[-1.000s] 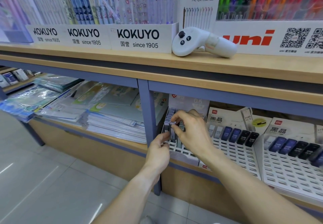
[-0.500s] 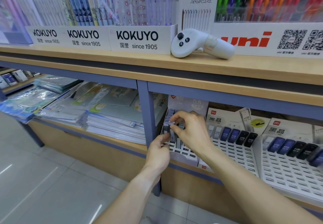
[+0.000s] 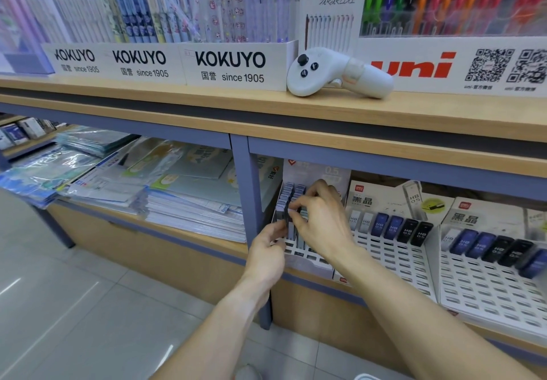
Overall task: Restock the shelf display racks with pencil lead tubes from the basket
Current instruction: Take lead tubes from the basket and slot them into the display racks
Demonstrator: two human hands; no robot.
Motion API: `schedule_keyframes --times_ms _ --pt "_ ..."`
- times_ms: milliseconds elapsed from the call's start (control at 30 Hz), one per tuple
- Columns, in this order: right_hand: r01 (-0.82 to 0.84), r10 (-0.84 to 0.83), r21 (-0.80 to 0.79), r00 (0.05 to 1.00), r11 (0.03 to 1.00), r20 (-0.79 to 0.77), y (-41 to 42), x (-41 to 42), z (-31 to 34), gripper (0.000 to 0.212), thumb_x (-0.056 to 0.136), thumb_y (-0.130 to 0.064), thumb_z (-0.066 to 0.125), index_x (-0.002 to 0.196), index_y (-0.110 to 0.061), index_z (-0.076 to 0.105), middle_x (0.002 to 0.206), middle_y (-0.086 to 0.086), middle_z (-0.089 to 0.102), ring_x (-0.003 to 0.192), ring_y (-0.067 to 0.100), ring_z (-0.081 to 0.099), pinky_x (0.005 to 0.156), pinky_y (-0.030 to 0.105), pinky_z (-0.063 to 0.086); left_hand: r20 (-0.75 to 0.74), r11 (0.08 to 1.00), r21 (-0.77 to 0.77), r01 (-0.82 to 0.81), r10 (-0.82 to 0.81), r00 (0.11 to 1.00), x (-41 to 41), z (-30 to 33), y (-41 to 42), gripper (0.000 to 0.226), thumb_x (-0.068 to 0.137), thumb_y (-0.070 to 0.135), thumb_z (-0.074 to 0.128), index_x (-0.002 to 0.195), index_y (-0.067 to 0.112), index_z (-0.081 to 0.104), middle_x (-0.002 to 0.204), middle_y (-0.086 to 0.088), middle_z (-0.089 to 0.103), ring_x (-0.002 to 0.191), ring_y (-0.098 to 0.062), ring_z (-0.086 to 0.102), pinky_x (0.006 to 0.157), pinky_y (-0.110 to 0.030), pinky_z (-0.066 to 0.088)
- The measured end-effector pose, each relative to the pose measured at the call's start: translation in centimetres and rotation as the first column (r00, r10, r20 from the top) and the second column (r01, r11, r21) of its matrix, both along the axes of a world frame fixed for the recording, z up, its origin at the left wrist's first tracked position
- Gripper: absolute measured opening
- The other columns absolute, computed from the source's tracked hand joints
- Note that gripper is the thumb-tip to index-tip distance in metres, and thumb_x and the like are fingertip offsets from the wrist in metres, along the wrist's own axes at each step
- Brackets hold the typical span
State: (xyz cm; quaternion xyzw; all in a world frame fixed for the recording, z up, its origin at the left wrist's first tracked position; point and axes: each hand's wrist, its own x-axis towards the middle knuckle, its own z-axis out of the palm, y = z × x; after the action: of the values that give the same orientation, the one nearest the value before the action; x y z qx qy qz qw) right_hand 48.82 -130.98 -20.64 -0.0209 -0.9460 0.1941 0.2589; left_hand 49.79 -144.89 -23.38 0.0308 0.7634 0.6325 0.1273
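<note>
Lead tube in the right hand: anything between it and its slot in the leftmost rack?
Nothing visible. The right hand pinches the lead tube right at the leftmost rack, among tubes already standing there. The left hand grips the rack's lower left, beside the path, not across it. The slot itself is hidden.

Your left hand (image 3: 268,249) crept up toward the lead tubes (image 3: 288,202); right hand (image 3: 321,219) barely shifted.

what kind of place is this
Most likely a stationery shop: Kokuyo pen displays on the upper shelf, lead tube racks below, and stacked notebooks beside them.
</note>
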Motion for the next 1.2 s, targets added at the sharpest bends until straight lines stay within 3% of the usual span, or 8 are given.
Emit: schedule_keyframes --times_ms 100,233,467,600,733,933,1033,1200 --pt "-0.038 0.040 -0.048 0.998 0.998 0.051 0.2 0.6 0.5 0.019 0.093 -0.031 0.068 0.108 -0.024 0.077 0.107 0.001 0.053 0.108 0.024 0.050 0.085 0.035 0.046 -0.033 1.000 0.009 0.014 -0.014 0.999 0.3 0.3 -0.1 0.047 0.104 0.002 0.044 0.142 0.027 0.056 0.135 0.007 0.063 0.128 -0.008 0.054 0.104 -0.022 0.040" --pt "-0.063 0.053 -0.156 0.997 0.986 -0.064 1.5 5.0 0.6 0.022 0.090 -0.028 0.070 0.113 -0.027 0.070 0.105 -0.006 0.055 0.103 0.015 0.053 0.084 0.033 0.047 -0.202 0.999 -0.044 0.014 -0.023 0.979 1.6 1.3 -0.1 0.033 0.104 0.016 0.054 0.126 0.037 0.064 0.119 0.017 0.069 0.114 -0.001 0.061 0.088 -0.013 0.044" --pt "0.058 -0.018 -0.395 0.994 0.917 0.104 5.9 19.7 -5.6 0.016 0.088 -0.024 0.075 0.102 -0.029 0.070 0.097 -0.018 0.064 0.091 0.000 0.059 0.080 0.015 0.046 -0.324 0.901 -0.325 0.289 -0.393 0.861 8.5 0.2 3.3 0.015 0.101 0.026 0.060 0.109 0.033 0.071 0.101 0.015 0.072 0.095 0.003 0.063 0.081 -0.013 0.048" --pt "0.281 -0.051 -0.475 0.896 0.834 0.441 8.9 27.2 -12.5 0.018 0.089 -0.022 0.073 0.106 -0.023 0.070 0.092 -0.013 0.070 0.085 -0.001 0.064 0.080 0.016 0.051 -0.192 0.665 -0.551 0.505 -0.690 0.698 13.7 -5.9 6.3 0.023 0.099 0.023 0.063 0.121 0.027 0.068 0.110 0.009 0.069 0.099 -0.004 0.063 0.089 -0.023 0.049" --pt "0.457 0.040 -0.409 0.627 0.790 0.778 11.3 32.1 -19.2 0.024 0.092 -0.024 0.070 0.115 -0.018 0.069 0.099 -0.005 0.072 0.092 0.014 0.068 0.085 0.032 0.056 0.063 0.455 -0.642 0.617 -0.771 0.634 17.4 -12.9 8.9 0.037 0.099 0.021 0.062 0.136 0.017 0.059 0.127 -0.003 0.065 0.110 -0.019 0.062 0.089 -0.024 0.042" --pt "0.548 0.105 -0.426 0.520 0.720 0.847 12.1 33.2 -24.2 0.027 0.093 -0.013 0.065 0.120 -0.010 0.067 0.104 0.009 0.073 0.094 0.022 0.068 0.084 0.035 0.055 0.340 0.296 -0.719 0.629 -0.640 0.689 21.9 -21.6 11.3 0.050 0.097 0.021 0.062 0.143 0.009 0.045 0.128 -0.020 0.064 0.117 -0.037 0.061 0.092 -0.038 0.047" --pt "0.566 0.150 -0.462 0.510 0.683 0.847 10.9 31.9 -26.3 0.034 0.093 -0.014 0.066 0.126 -0.011 0.065 0.116 0.009 0.071 0.106 0.024 0.067 0.092 0.032 0.052 0.398 0.247 -0.763 0.598 -0.548 0.735 22.8 -24.6 12.0 0.068 0.098 0.020 0.057 0.155 0.007 0.022 0.127 -0.022 0.062 0.117 -0.039 0.061 0.091 -0.041 0.049" --pt "0.558 0.116 -0.369 0.437 0.744 0.892 9.3 30.1 -28.9 0.027 0.091 -0.014 0.062 0.117 -0.012 0.067 0.123 0.014 0.069 0.119 0.033 0.060 0.094 0.031 0.046 0.408 0.052 -0.866 0.497 -0.500 0.764 23.3 -26.8 13.8 0.038 0.097 0.001 0.048 0.134 -0.004 0.039 0.132 -0.020 0.060 0.122 -0.035 0.061 0.096 -0.038 0.049"
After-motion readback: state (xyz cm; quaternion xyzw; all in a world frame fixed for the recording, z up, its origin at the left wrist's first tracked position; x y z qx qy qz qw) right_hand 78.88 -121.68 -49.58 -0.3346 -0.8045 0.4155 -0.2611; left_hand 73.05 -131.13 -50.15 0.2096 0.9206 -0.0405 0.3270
